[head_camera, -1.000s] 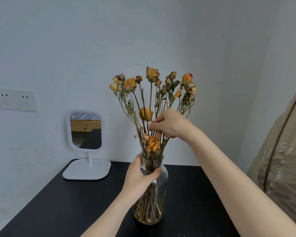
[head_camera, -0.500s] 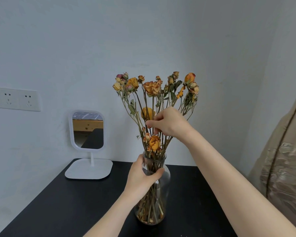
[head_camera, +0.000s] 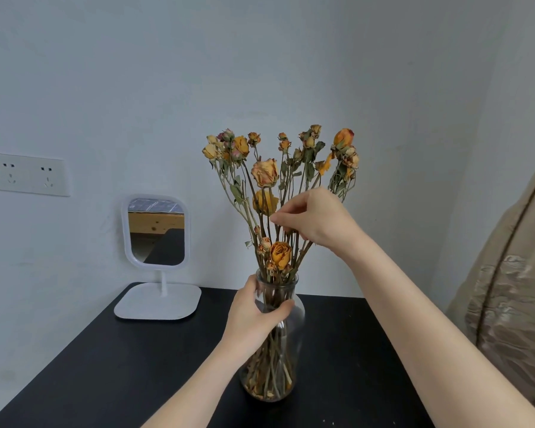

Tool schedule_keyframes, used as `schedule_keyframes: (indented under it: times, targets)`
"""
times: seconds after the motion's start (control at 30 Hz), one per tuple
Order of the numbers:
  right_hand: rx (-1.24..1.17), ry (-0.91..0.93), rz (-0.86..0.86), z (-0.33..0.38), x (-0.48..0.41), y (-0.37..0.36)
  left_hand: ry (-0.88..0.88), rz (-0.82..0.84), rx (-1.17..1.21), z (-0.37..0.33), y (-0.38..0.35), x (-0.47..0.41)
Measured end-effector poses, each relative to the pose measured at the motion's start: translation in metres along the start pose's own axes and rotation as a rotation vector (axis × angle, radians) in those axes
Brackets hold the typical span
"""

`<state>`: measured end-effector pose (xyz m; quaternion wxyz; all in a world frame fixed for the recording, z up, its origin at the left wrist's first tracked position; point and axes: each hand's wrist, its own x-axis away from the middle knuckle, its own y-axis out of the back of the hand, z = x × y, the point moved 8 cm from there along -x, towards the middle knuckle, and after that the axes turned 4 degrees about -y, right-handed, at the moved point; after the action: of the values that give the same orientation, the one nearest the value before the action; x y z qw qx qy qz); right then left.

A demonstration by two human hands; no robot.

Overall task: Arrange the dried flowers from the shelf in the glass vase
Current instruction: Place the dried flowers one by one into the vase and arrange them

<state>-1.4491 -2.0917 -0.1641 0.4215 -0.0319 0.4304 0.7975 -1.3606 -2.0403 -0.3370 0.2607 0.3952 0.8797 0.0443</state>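
Observation:
A clear glass vase point(head_camera: 291, 344) stands on the black table point(head_camera: 105, 366), filled with dried orange and yellow roses point(head_camera: 278, 168) on thin brown stems. My left hand point(head_camera: 254, 316) wraps around the vase's neck from the left. My right hand point(head_camera: 315, 220) is above the rim among the stems, with thumb and forefinger pinched on the stem of a pale orange rose point(head_camera: 264, 173) that sits in the middle of the bunch. The lower stems show through the glass.
A white stand mirror point(head_camera: 156, 231) sits at the table's back left corner against the grey wall. A double wall socket point(head_camera: 25, 174) is at the left. A beige quilted fabric point(head_camera: 513, 273) hangs at the right edge.
The pale orange rose held by my right hand has sunk from the top of the bunch down into its middle. My left hand stayed on the vase neck.

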Motion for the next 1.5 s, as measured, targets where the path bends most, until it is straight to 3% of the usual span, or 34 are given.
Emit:
schedule_keyframes:
  times: [0.2, 0.43, 0.83, 1.17, 1.5]
  targets:
    - [0.015, -0.003, -0.03, -0.004, 0.003, -0.002, 0.011, 0.005, 0.012, 0.002, 0.0, 0.001]
    - [-0.211, -0.01, -0.144, -0.034, 0.031, 0.02, 0.052, 0.119, 0.035, 0.005, 0.0, -0.003]
    - [-0.388, -0.223, -0.052, -0.099, 0.046, -0.023, 0.049, 0.058, 0.242, -0.021, 0.05, -0.008]
    - [-0.589, -0.228, -0.019, -0.097, 0.04, -0.037, 0.032, 0.027, 0.272, -0.031, 0.049, -0.01]
    - [-0.843, -0.071, 0.042, -0.098, 0.047, -0.035, 0.025, -0.017, 0.266, -0.032, 0.048, -0.012]
